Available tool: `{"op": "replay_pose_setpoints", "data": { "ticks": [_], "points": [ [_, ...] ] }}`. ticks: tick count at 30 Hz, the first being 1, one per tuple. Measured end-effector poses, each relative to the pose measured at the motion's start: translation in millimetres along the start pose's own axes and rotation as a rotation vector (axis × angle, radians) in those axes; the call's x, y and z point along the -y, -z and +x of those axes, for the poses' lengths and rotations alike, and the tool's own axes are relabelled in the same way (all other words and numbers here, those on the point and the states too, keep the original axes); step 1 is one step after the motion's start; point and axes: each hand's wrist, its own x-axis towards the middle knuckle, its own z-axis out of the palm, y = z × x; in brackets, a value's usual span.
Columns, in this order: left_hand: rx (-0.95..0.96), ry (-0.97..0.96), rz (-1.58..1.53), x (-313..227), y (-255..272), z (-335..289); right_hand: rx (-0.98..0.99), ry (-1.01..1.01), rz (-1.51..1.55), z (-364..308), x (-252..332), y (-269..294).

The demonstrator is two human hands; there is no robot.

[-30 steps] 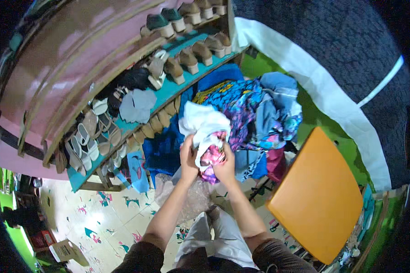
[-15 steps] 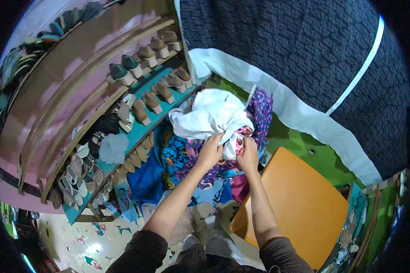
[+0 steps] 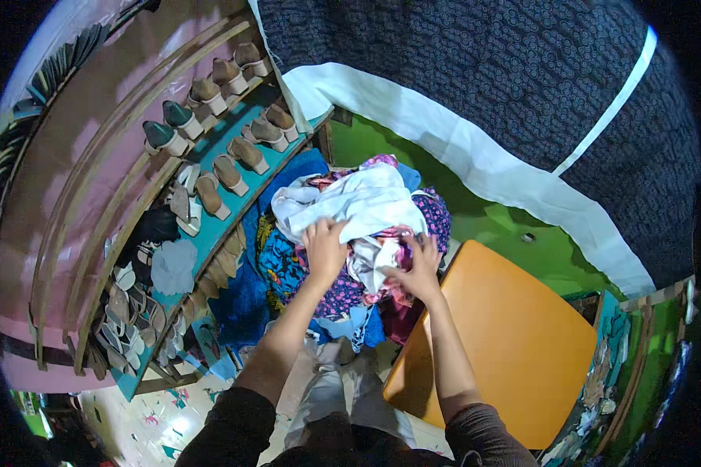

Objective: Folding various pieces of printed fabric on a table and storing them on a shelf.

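Note:
A white garment with a pink patterned part lies on top of a heap of colourful clothes. My left hand presses flat on the white garment's near edge. My right hand grips the pink and white fabric at the pile's right side. Blue and purple patterned cloths spread beneath and around both hands. Both forearms reach up from the lower edge in dark sleeves.
An orange stool top stands right of the pile. A teal shoe rack with several sandals and heeled shoes runs along the left. A dark patterned curtain with a white band hangs behind. Green floor shows by the stool.
The view has swung, so the pile sits more central. The white garment, held up a second ago, now lies spread on the heap with my hands apart on it.

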Motion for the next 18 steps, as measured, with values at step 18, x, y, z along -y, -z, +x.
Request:
{"op": "replay_pose_setpoints", "data": {
  "ticks": [18],
  "points": [
    [0.152, -0.368, -0.704, -38, 117, 106, -0.102, -0.065, 0.607, 80, 77, 2]
  ]
}}
